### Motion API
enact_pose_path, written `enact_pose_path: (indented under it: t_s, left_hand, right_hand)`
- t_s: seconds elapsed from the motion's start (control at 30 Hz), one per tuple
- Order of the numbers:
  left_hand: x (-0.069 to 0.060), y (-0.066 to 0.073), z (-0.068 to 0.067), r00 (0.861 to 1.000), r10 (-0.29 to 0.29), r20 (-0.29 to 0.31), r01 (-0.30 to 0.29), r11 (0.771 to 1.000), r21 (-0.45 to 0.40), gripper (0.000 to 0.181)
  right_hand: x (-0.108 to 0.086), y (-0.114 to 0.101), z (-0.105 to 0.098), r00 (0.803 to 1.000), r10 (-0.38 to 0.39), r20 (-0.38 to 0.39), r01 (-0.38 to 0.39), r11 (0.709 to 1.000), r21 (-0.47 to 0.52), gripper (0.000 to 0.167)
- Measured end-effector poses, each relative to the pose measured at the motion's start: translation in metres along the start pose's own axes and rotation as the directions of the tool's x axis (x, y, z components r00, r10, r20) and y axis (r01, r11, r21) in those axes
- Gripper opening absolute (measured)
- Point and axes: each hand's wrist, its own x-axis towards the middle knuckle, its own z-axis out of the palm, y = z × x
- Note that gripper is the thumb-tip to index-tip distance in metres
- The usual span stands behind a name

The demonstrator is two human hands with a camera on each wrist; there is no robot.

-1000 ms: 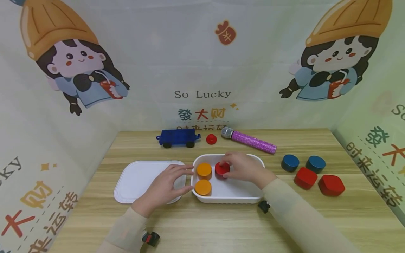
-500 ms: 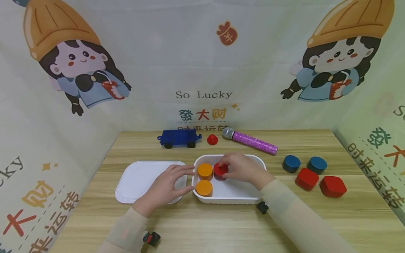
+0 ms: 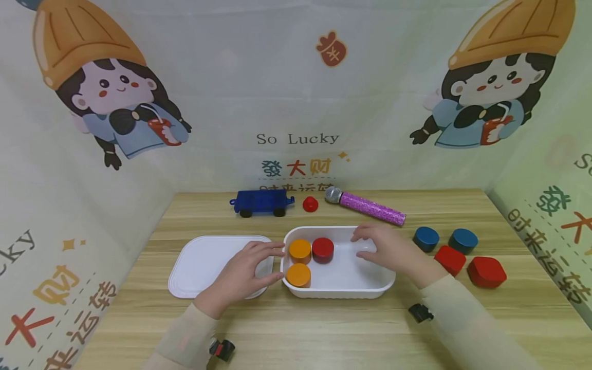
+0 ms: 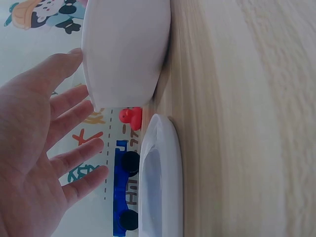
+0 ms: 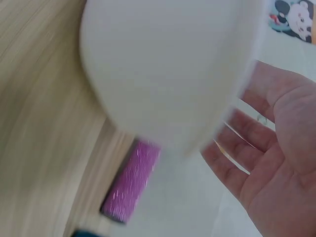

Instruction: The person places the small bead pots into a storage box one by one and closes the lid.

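A white box [image 3: 339, 293] holds two orange round blocks [image 3: 299, 251] [image 3: 298, 276] at its left end, with a red round block [image 3: 322, 250] beside the upper one. My left hand [image 3: 240, 277] has its fingers spread, the tips touching the box's left rim; in the left wrist view that hand [image 4: 29, 128] is beside the box wall [image 4: 126, 54]. Over the box's right end is my right hand [image 3: 393, 252], fingers bent loosely with nothing between them. The right wrist view shows this hand [image 5: 276, 153] empty beside the box [image 5: 163, 69].
A white lid [image 3: 208, 264] lies left of the box. Behind stand a blue wheeled cart [image 3: 261, 201], a small red toy [image 3: 310, 204] and a purple microphone [image 3: 370, 206]. Two blue blocks [image 3: 426, 239] [image 3: 463, 241] and two red blocks [image 3: 449, 261] [image 3: 486, 272] are at the right.
My right hand has let go of the red round block and moved right. That block sits slightly further left than a second ago, beside the upper orange one. My left hand has stayed in place.
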Motion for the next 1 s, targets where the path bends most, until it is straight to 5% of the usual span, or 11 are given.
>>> enact_pose_path:
  t_s: [0.13, 0.73, 1.0]
  left_hand:
    - [0.001, 0.0, 0.0, 1.0, -0.003, 0.004, 0.003, 1.0, 0.0, 0.046]
    - [0.003, 0.001, 0.001, 0.999, -0.028, 0.02, 0.028, 1.0, -0.005, 0.046]
    - [0.003, 0.002, -0.001, 1.0, -0.021, 0.011, 0.021, 1.0, -0.002, 0.046]
  right_hand:
    - [-0.023, 0.009, -0.013, 0.998, 0.046, -0.037, -0.048, 0.998, -0.05, 0.032]
    - [-0.107, 0.077, -0.048, 0.963, 0.029, -0.268, -0.063, 0.991, -0.12, 0.024]
    - [-0.126, 0.096, -0.053, 0.967, 0.104, -0.234, -0.135, 0.983, -0.122, 0.031]
